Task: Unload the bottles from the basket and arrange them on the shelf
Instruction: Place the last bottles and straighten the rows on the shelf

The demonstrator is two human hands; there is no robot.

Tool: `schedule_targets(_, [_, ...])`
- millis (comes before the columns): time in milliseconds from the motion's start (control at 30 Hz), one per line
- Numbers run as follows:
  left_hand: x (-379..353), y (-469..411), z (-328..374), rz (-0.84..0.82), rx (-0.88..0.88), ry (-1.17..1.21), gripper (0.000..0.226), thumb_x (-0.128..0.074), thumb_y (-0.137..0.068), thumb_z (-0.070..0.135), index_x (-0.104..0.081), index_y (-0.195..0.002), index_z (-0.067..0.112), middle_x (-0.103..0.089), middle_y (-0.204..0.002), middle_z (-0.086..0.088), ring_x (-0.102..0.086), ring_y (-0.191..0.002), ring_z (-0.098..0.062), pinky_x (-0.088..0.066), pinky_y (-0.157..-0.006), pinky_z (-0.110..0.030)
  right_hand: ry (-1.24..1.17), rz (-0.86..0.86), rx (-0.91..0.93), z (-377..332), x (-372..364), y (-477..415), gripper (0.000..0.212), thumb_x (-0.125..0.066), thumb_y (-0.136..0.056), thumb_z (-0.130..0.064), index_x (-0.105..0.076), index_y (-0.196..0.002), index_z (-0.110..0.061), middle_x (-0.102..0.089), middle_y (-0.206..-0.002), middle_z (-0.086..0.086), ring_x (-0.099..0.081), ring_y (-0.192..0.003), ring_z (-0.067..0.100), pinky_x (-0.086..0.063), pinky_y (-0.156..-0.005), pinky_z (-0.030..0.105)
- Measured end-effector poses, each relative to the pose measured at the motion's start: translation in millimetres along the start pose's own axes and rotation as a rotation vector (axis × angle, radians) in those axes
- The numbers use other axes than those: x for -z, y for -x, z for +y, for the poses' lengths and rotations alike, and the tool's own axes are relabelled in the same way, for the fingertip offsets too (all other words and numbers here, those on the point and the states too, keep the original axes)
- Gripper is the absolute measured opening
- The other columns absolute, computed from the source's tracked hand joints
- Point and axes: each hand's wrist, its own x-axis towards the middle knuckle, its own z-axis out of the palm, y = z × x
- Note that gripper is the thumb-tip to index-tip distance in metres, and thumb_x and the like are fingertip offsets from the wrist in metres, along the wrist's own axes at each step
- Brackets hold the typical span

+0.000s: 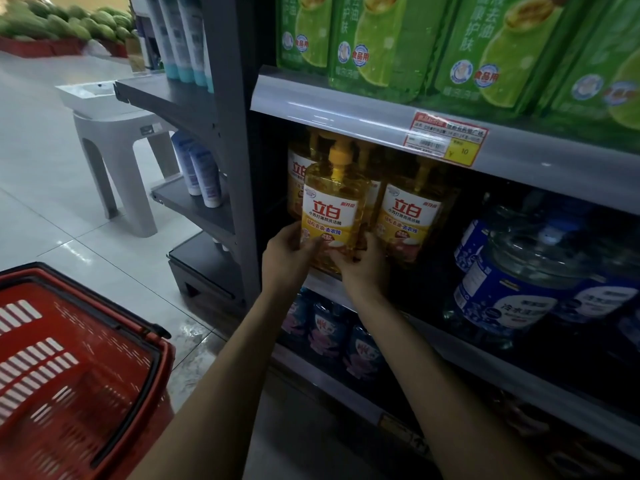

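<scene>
A yellow pump bottle of dish liquid (pixel 330 209) stands upright at the front edge of the middle shelf (pixel 485 358). My left hand (pixel 285 258) grips its lower left side and my right hand (pixel 362 268) grips its lower right side. Behind and beside it stand more of the same yellow bottles (pixel 410 216). The red basket (pixel 79 372) sits on the floor at lower left; no bottles show in the part I can see.
Large blue-labelled clear jugs (pixel 512 292) fill the middle shelf to the right. Green refill bags (pixel 388 43) line the shelf above, blue pouches (pixel 329 334) the shelf below. A grey plastic stool (pixel 114 140) and a side rack with white tubes (pixel 199 171) stand left.
</scene>
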Motion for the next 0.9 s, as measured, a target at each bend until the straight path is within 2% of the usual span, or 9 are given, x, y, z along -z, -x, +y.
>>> schedule_targets(67, [1, 1, 1, -0.03, -0.02, -0.003, 0.024, -0.074, -0.092, 0.031, -0.066, -0.112, 0.041, -0.074, -0.096, 0.024, -0.07, -0.091, 0.008, -0.057, -0.082, -0.022, 0.016, 0.009, -0.017, 1, 0, 1, 0.059, -0.084, -0.083, -0.027, -0.056, -0.136, -0.022, -0.067, -0.13, 0.002, -0.065, -0.121, 0.023, -0.057, -0.097, 0.049])
schedule_targets(167, [1, 3, 3, -0.065, -0.029, 0.006, 0.026, -0.075, -0.092, 0.029, -0.07, -0.117, 0.031, -0.075, -0.097, 0.02, -0.07, -0.09, 0.008, -0.05, -0.07, -0.005, 0.034, 0.047, -0.024, 2, 3, 2, 0.053, -0.083, -0.084, -0.025, -0.058, -0.13, -0.019, -0.068, -0.128, 0.004, -0.065, -0.118, 0.024, -0.058, -0.095, 0.049])
schedule_targets(300, [-2, 1, 2, -0.065, -0.029, 0.032, 0.024, -0.076, -0.091, 0.031, -0.071, -0.114, 0.032, -0.077, -0.1, 0.016, -0.072, -0.093, 0.003, -0.053, -0.072, -0.007, 0.027, 0.075, -0.055, 4, 4, -1, 0.05, -0.083, -0.083, -0.023, -0.056, -0.126, -0.021, -0.067, -0.128, 0.004, -0.065, -0.121, 0.026, -0.058, -0.095, 0.051])
schedule_targets(500, [-9, 2, 1, -0.055, -0.01, 0.082, 0.024, -0.073, -0.093, 0.024, -0.066, -0.116, 0.03, -0.073, -0.098, 0.02, -0.069, -0.09, 0.011, -0.05, -0.067, -0.005, 0.018, 0.085, -0.026, 6, 7, -2, 0.042, -0.084, -0.083, -0.025, -0.056, -0.114, -0.025, -0.069, -0.123, 0.002, -0.066, -0.115, 0.023, -0.06, -0.091, 0.049])
schedule_targets(600, [-11, 1, 2, -0.025, 0.001, 0.069, 0.031, -0.076, -0.091, 0.028, -0.065, -0.12, 0.027, -0.071, -0.099, 0.021, -0.067, -0.09, 0.013, -0.052, -0.072, -0.009, 0.003, 0.085, -0.013, 7, 7, -1, 0.042, -0.083, -0.084, -0.024, -0.056, -0.116, -0.025, -0.069, -0.124, 0.003, -0.066, -0.117, 0.023, -0.06, -0.092, 0.049])
schedule_targets(733, [-15, 2, 3, 0.018, 0.003, 0.011, 0.049, -0.075, -0.092, 0.034, -0.059, -0.135, 0.019, -0.07, -0.115, 0.013, -0.066, -0.102, 0.003, -0.056, -0.088, -0.029, -0.003, 0.081, -0.02, 5, 8, -1, 0.042, -0.083, -0.084, -0.025, -0.055, -0.117, -0.026, -0.069, -0.124, 0.003, -0.066, -0.116, 0.023, -0.06, -0.091, 0.048])
schedule_targets(800, [-16, 2, 3, 0.057, -0.02, -0.069, 0.053, -0.074, -0.09, 0.042, -0.058, -0.136, 0.021, -0.07, -0.121, 0.009, -0.066, -0.107, -0.004, -0.057, -0.09, -0.036, -0.009, 0.084, -0.027, 4, 9, -2, 0.043, -0.083, -0.084, -0.023, -0.056, -0.116, -0.025, -0.069, -0.123, 0.003, -0.065, -0.116, 0.023, -0.059, -0.092, 0.048])
schedule_targets(900, [-18, 3, 5, 0.074, -0.035, -0.098, 0.058, -0.075, -0.087, 0.046, -0.058, -0.136, 0.02, -0.071, -0.123, 0.007, -0.068, -0.108, -0.005, -0.06, -0.091, -0.041, -0.029, 0.089, -0.022, 7, 9, -2, 0.042, -0.083, -0.083, -0.02, -0.057, -0.116, -0.024, -0.069, -0.121, 0.003, -0.065, -0.115, 0.023, -0.059, -0.092, 0.049])
